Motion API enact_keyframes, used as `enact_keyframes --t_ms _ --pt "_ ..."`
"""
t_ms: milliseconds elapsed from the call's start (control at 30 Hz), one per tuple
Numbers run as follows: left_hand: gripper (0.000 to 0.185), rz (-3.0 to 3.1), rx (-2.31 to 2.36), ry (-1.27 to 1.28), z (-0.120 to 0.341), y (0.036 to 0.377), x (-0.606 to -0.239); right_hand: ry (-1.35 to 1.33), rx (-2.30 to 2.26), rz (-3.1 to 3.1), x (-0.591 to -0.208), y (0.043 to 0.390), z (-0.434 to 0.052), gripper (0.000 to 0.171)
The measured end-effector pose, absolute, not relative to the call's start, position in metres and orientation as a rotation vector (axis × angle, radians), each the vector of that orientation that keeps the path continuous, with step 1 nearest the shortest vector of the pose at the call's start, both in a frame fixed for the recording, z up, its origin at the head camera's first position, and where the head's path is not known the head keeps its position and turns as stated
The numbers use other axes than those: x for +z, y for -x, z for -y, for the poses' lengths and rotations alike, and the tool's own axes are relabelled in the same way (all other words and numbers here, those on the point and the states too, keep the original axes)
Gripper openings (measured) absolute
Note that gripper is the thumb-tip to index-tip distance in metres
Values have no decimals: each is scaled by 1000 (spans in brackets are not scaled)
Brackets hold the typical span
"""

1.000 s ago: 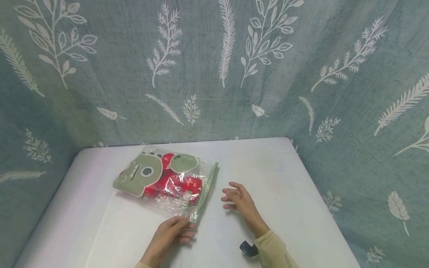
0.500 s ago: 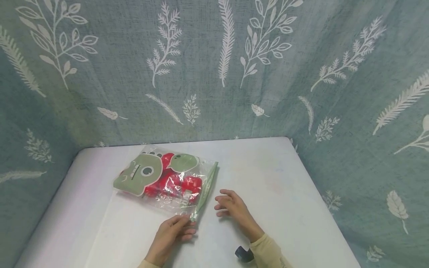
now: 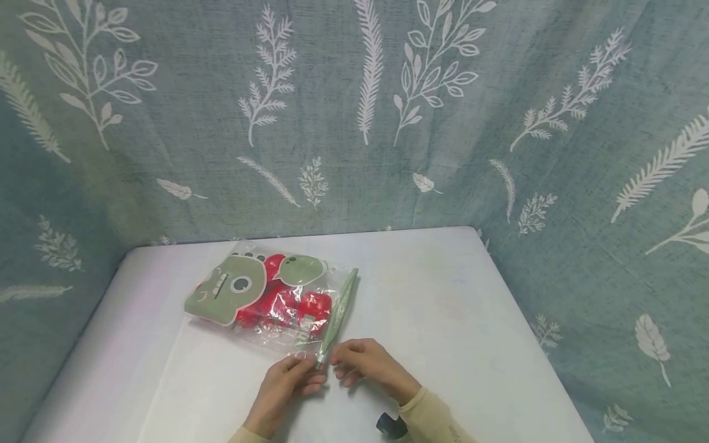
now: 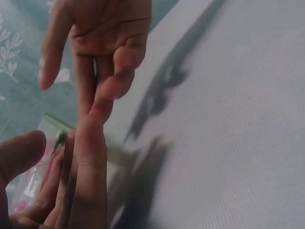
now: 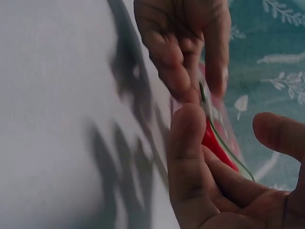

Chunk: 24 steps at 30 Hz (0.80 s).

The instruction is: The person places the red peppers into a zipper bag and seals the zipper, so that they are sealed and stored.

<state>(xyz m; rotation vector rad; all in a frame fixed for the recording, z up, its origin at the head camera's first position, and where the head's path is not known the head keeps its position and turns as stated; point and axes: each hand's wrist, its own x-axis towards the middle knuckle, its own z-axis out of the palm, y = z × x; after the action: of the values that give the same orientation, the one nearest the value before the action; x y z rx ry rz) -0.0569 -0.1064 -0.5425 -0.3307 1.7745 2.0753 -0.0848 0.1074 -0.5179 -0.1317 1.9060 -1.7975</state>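
Note:
A clear plastic zip bag (image 3: 257, 344) with a green dinosaur print lies on the white table, with red items inside that show only through the plastic. Its green zip strip (image 3: 342, 301) runs along the right edge. At that strip's near end is my left hand (image 3: 285, 384), its thumb apart from its fingers in the left wrist view. My right hand (image 3: 371, 363) is just right of the same corner, bent at the fingers, its thumb (image 5: 281, 133) standing off from them. Fingertips of both hands come close together beside the bag's corner.
The white table (image 3: 471, 344) extends to the right and in front of the bag. A green-grey curtain (image 3: 343, 184) with white leaf prints stands along the back and both sides. A dark wrist device (image 3: 391, 426) sits at the right sleeve.
My right hand has moved left and toward me, up to the bag's near corner. The left hand has stayed almost in place, and the bag lies as before.

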Motion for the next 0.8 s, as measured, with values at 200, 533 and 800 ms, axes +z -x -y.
enact_keyframes --t_ms 200,533,800 --pt "44 -1732 2130 310 104 57 -545 154 -1796 -1897 -525 82 -96 31" --pt "39 -1786 2135 363 106 57 -542 109 -1904 -1883 -531 77 -80 23" --pt "34 -1700 2182 387 109 57 -541 96 -1880 -2053 -536 78 -75 21"
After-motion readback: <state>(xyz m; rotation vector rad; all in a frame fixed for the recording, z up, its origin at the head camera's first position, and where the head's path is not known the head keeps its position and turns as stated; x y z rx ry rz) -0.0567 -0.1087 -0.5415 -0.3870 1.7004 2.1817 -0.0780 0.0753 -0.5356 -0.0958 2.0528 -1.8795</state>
